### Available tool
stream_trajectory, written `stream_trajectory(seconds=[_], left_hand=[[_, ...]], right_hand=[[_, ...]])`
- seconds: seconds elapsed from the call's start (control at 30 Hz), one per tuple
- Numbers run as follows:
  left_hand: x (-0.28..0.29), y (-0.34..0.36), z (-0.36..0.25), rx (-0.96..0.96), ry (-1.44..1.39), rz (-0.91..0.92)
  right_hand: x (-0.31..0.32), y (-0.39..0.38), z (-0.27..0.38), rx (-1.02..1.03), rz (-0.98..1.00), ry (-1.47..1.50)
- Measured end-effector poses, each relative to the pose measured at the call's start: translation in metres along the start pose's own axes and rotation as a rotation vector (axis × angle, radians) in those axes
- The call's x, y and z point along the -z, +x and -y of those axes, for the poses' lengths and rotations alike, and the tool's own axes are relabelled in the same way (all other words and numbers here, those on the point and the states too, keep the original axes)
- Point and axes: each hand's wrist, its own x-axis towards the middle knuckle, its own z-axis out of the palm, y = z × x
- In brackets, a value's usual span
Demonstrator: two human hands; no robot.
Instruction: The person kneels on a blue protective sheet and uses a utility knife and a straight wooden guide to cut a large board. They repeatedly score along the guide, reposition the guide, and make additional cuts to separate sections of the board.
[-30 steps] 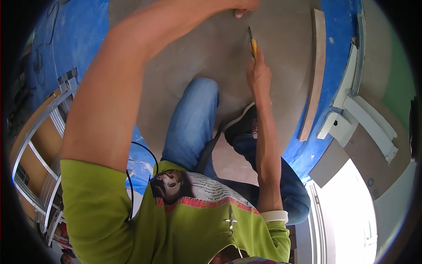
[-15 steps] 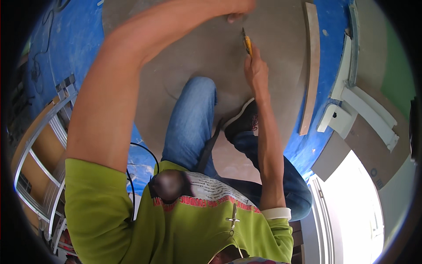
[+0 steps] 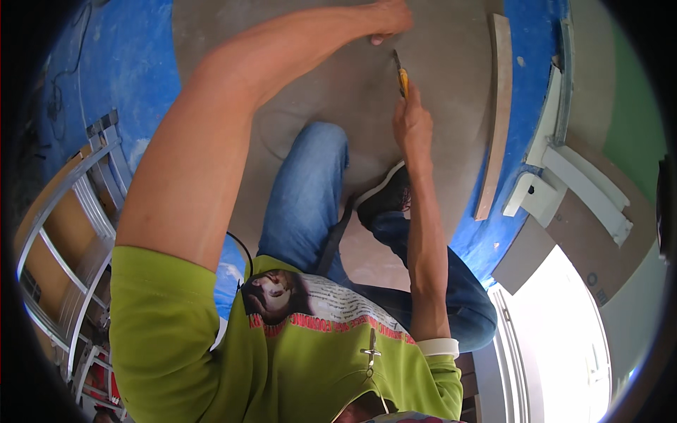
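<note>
My right hand [image 3: 413, 127] is wrapped round a yellow utility knife [image 3: 403, 81]. Its dark blade points up and away over a large grey-brown board [image 3: 451, 84], and I cannot tell whether the tip touches it. Farther out, my left hand [image 3: 393, 17] reaches across from the left with curled fingers, near the knife tip and over the same board. Whatever those fingers hold, if anything, is hidden. One knee [image 3: 317, 141] in blue jeans and a dark shoe [image 3: 388, 197] are over the board.
A long wooden strip [image 3: 495, 120] lies along the board's right side, by the blue floor covering [image 3: 532, 70]. White offcuts [image 3: 585, 176] and brown board pieces [image 3: 599, 225] sit at the right. An aluminium ladder [image 3: 92, 204] stands at left, and a thin cable [image 3: 243, 247] curves beside my leg.
My left arm has shifted slightly right, and the hand a little nearer. The utility knife in my right hand sits slightly lower in view. The whole view has shifted a little.
</note>
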Motion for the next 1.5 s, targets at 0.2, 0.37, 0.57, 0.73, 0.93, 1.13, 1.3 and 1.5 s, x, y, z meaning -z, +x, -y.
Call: stream_trajectory(seconds=[0.2, 0.37, 0.57, 0.73, 0.93, 1.13, 1.3, 1.5], left_hand=[[-0.01, -0.003, -0.001, -0.01, -0.016, -0.094], [-0.007, -0.002, -0.009, -0.02, 0.024, -0.146], [-0.014, 0.006, 0.007, -0.023, -0.032, -0.047], [-0.01, -0.005, 0.001, -0.008, 0.02, -0.098], [0.0, -0.007, -0.018, -0.008, 0.059, -0.126], [0.013, -0.017, -0.019, -0.091, -0.019, 0.046], [-0.006, -0.017, -0.02, -0.036, -0.051, -0.068], [-0.01, -0.018, -0.017, 0.005, -0.084, -0.07]], right_hand=[[0.0, -0.005, 0.003, -0.057, 0.089, -0.041], [-0.022, 0.016, -0.021, -0.051, 0.066, -0.054], [-0.012, -0.013, -0.019, -0.026, 0.048, 0.013], [-0.019, -0.02, -0.026, -0.03, 0.045, 0.067], [-0.031, -0.001, -0.041, -0.004, 0.009, 0.104], [-0.003, -0.01, -0.025, -0.037, 0.045, 0.15], [0.01, -0.009, -0.009, -0.089, 0.085, 0.056], [0.011, -0.003, 0.0, -0.07, 0.108, 0.011]])
